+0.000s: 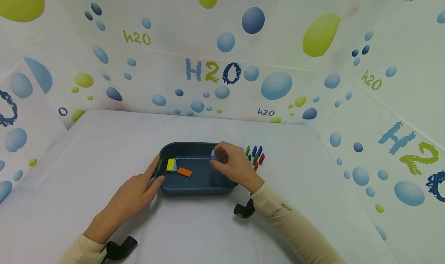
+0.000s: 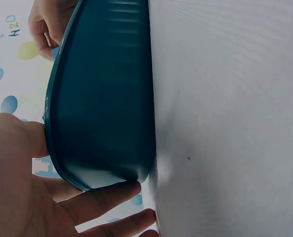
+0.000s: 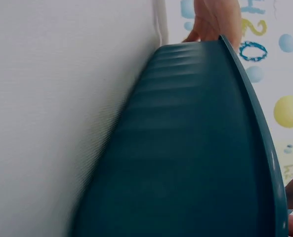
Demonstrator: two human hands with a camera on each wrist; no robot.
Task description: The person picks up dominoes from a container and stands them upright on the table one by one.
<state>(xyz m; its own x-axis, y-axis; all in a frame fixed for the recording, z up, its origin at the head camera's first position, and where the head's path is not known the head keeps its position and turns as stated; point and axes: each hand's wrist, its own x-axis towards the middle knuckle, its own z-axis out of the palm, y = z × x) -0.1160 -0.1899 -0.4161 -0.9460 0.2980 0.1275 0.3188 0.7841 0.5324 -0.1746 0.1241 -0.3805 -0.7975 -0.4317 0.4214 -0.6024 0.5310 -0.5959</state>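
Observation:
A dark teal tray (image 1: 199,190) stands on the white cloth. My left hand (image 1: 133,194) rests against its left end, fingers extended along the outer wall and thumb at the front corner. In the left wrist view the thumb touches the rim of the tray (image 2: 102,98). My right hand (image 1: 233,163) is over the tray's right part and pinches a light blue block (image 1: 213,154) between thumb and fingertips. Inside the tray, at the left, a yellow block (image 1: 170,165) lies beside another light blue block (image 1: 175,166), with an orange block (image 1: 184,172) to their right.
Just right of the tray, several narrow blocks stand on the cloth, among them a green block (image 1: 247,150), a blue block (image 1: 260,150) and a red block (image 1: 262,159); my right hand partly hides the group. A patterned sheet (image 1: 226,20) hangs behind and at both sides.

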